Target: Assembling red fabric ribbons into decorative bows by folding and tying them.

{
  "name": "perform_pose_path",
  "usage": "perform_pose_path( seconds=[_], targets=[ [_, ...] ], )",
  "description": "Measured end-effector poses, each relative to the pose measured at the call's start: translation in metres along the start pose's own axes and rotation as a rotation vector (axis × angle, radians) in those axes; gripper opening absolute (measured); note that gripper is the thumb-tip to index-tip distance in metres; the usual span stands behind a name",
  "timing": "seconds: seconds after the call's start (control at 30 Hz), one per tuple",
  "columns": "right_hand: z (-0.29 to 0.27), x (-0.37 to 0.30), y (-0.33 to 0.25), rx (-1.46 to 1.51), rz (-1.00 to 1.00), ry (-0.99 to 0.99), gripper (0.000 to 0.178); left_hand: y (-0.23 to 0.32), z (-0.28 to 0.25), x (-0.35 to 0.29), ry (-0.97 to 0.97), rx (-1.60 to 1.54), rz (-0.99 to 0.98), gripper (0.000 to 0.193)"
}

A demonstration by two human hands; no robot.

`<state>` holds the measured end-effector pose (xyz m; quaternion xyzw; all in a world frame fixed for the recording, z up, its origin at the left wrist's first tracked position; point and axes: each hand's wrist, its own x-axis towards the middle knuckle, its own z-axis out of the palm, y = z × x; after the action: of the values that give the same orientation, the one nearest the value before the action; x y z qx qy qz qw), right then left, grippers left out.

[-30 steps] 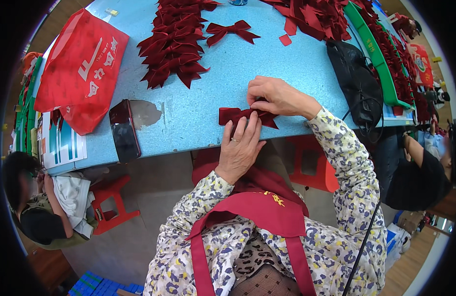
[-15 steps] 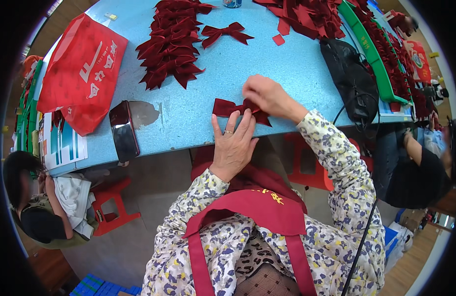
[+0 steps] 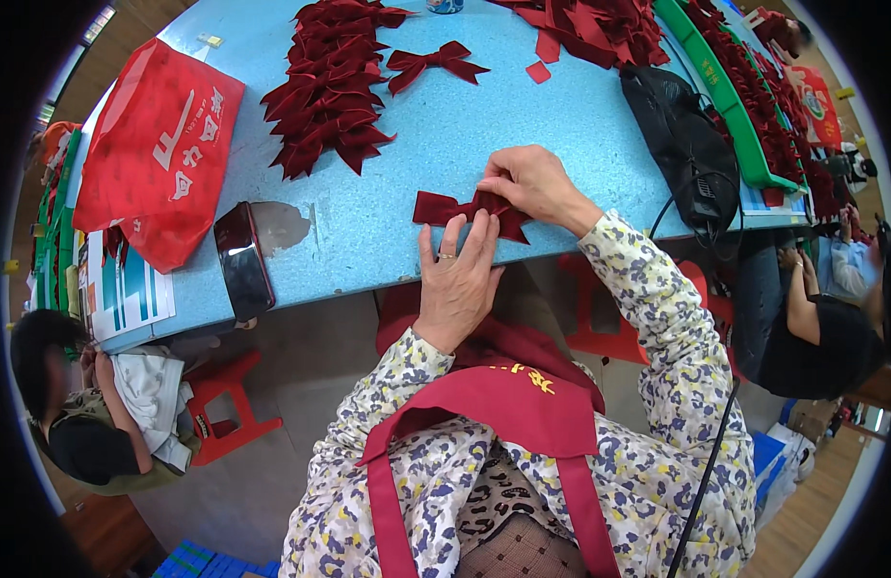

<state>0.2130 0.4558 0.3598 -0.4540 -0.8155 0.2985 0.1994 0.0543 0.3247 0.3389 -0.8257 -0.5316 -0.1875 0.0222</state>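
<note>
A dark red velvet bow [image 3: 440, 208] lies flat on the blue table in front of me. My left hand [image 3: 457, 289] rests palm down at its near side, fingers stretched out and fingertips pressing on the bow's middle; a ring is on one finger. From the right, my right hand [image 3: 532, 183] reaches over the bow's right half. Its thumb and index finger are pinched together at the upper edge of the bow, near the centre. The curled hand hides part of the right loop. Whether anything small sits in the pinch is hidden.
Farther off are a row of finished bows [image 3: 330, 96], a single bow [image 3: 434, 65] and a heap of red ribbon pieces [image 3: 604, 34]. A red bag [image 3: 161, 144] and a phone [image 3: 241, 260] lie left. A black pouch [image 3: 681, 144] and green tray [image 3: 730, 91] stand right. People sit on both sides.
My right hand has come down slightly, its thumb and index finger now pinching at the bow's upper edge. The left hand stays on the bow. The view has shifted a little.
</note>
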Motion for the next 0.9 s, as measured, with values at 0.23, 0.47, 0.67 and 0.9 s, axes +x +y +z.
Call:
perform_pose_path(
  seconds=[0.23,0.47,0.67,0.9],
  targets=[
    [-0.001,-0.011,-0.005,0.076,0.050,0.013,0.020,0.001,0.005,0.000,-0.009,0.001,-0.017,0.068],
    [0.001,-0.011,0.010,0.121,-0.032,0.017,0.021,0.006,0.005,0.000,-0.036,0.006,0.005,0.068],
    [-0.001,-0.005,-0.003,-0.018,-0.123,-0.017,0.019,0.003,-0.004,-0.004,-0.021,0.054,0.077,0.063],
    [0.003,-0.005,-0.006,-0.079,-0.146,-0.042,0.015,-0.012,0.002,-0.013,-0.021,-0.040,0.169,0.056]
  ],
)
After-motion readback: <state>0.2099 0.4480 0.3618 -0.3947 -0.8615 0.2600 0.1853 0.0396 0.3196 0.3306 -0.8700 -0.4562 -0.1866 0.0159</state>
